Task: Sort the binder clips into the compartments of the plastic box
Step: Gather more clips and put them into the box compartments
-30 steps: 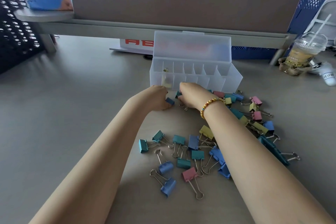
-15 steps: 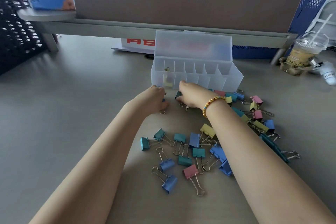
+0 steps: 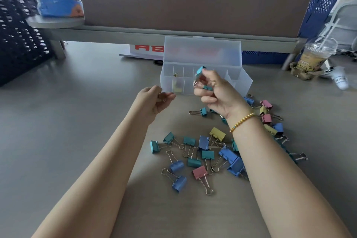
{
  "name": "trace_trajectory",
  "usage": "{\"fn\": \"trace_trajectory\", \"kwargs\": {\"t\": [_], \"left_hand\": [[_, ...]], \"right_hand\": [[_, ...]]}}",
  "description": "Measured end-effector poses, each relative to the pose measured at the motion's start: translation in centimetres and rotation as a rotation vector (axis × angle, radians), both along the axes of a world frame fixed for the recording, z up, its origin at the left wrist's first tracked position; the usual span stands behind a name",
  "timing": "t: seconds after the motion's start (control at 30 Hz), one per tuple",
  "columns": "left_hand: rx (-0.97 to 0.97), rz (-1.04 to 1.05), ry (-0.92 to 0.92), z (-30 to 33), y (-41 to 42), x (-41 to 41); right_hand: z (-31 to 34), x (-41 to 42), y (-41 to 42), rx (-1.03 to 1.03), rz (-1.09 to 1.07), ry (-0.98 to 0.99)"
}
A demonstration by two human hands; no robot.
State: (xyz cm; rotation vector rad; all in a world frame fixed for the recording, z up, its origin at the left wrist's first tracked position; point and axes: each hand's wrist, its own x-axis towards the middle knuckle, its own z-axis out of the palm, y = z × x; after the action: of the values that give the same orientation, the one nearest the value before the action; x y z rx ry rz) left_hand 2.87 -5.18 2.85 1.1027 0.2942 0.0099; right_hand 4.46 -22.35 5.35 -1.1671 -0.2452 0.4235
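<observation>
Right hand (image 3: pixel 216 95) is up off the desk, fingers curled, pinching a teal binder clip (image 3: pixel 201 69) by its wire handles, the coloured body sticking up at twelve o'clock from the fingertips. A second teal clip (image 3: pixel 208 88) sits tucked lower in that same hand. All of this hangs right in front of the plastic box (image 3: pixel 245 83), over its near wall.

Left hand (image 3: pixel 154 100), at nine o'clock from the right and apart from it, is lifted too, fingers curled round something small with a glint of metal wire; what it is I cannot tell.

The box is translucent, lid (image 3: pixel 202 50) standing upright at the back, thin dividers splitting it into a row of compartments. A yellow clip (image 3: pixel 177 88) lies in a compartment towards the left end; the far right end has open room showing.

Now the spare clips (image 3: pixel 195 152): a loose heap on the desk (image 3: pixel 67 121) at six o'clock from the hands, between the forearms, with more trailing off to four o'clock under and beyond the right wrist. Teal, blue, pink and yellow bodies, silver wire handles splayed every way. One small teal clip (image 3: pixel 201 111) lies alone just below the right hand.

Left of the box, bare desk runs wide out to nine o'clock. At two o'clock, well apart, stands a lidded drink cup (image 3: pixel 314 58).
</observation>
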Motion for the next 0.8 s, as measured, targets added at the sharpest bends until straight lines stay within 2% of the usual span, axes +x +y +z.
{"fn": "trace_trajectory", "kwargs": {"t": [0.07,0.17,0.3,0.47,0.67,0.73,0.8], "left_hand": [[-0.150,0.018,0.027,0.0,0.0,-0.5],[-0.205,0.020,0.043,-0.3,-0.2,-1.1],[-0.199,0.006,0.041,-0.5,-0.3,-1.8],[-0.150,-0.046,0.026,-0.7,0.1,-2.5],[0.170,-0.173,-0.051,-0.2,0.4,-3.2],[0.442,-0.193,-0.093,-0.1,0.4,-3.6],[0.709,-0.209,-0.128,-0.1,0.1,-3.9]], "right_hand": [[-0.2,-1.2,-0.6,0.231,0.022,0.116],[-1.3,-2.4,-0.8,0.391,0.017,0.211],[-2.6,-3.1,-0.9,0.481,-0.009,0.293],[-2.7,-3.4,-1.4,0.455,-0.145,0.281],[-2.5,-2.6,-3.6,0.355,-0.350,0.221],[-2.4,-2.7,-3.9,0.207,-0.348,0.158],[-2.6,-2.8,-3.8,-0.085,-0.339,0.092]]}}
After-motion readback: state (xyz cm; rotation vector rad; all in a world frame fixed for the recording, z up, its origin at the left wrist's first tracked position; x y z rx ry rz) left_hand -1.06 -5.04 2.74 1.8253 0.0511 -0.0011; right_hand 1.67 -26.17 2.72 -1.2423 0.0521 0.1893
